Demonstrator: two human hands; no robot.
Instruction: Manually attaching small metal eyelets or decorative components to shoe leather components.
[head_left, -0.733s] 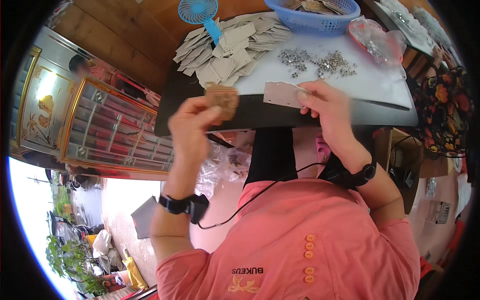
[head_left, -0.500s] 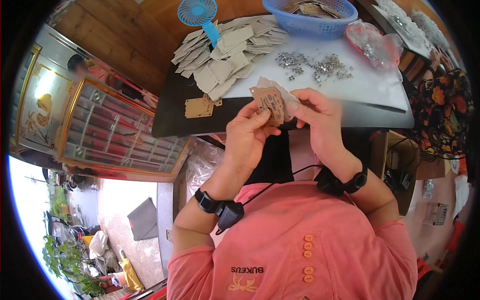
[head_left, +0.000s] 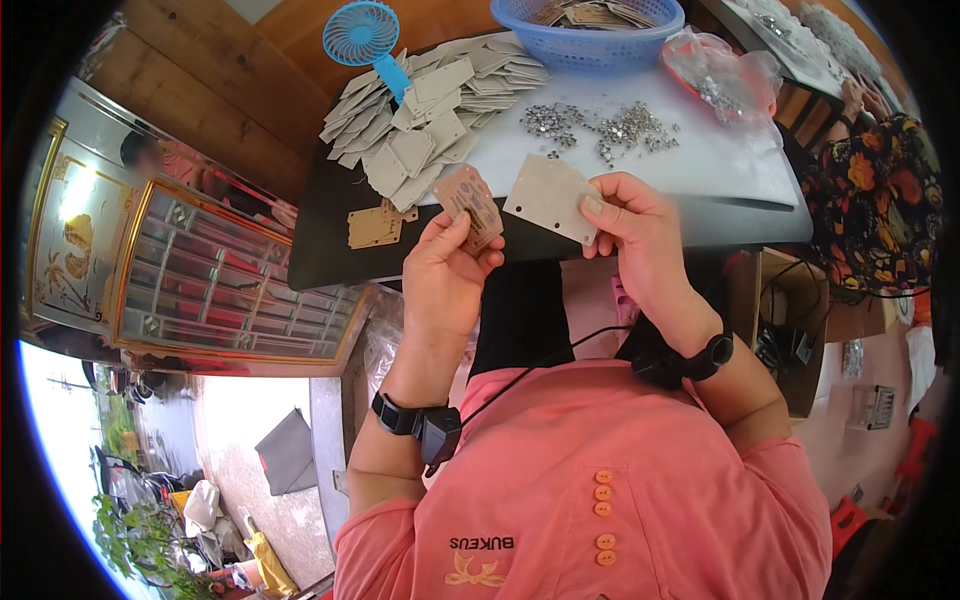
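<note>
My left hand (head_left: 445, 270) pinches the brown patterned tag (head_left: 470, 205); my right hand (head_left: 640, 225) grips the grey card (head_left: 550, 198) above the surface (head_left: 700, 160). A loose pinch could drop either among the rivets (head_left: 600, 125).

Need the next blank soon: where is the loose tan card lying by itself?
In the head view, the tan card lies on the table's dark left part, below the grey card pile, left of the left hand.

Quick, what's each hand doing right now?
Left hand: closed on a brownish printed card.
Right hand: pinching a grey card with punched holes.
</note>
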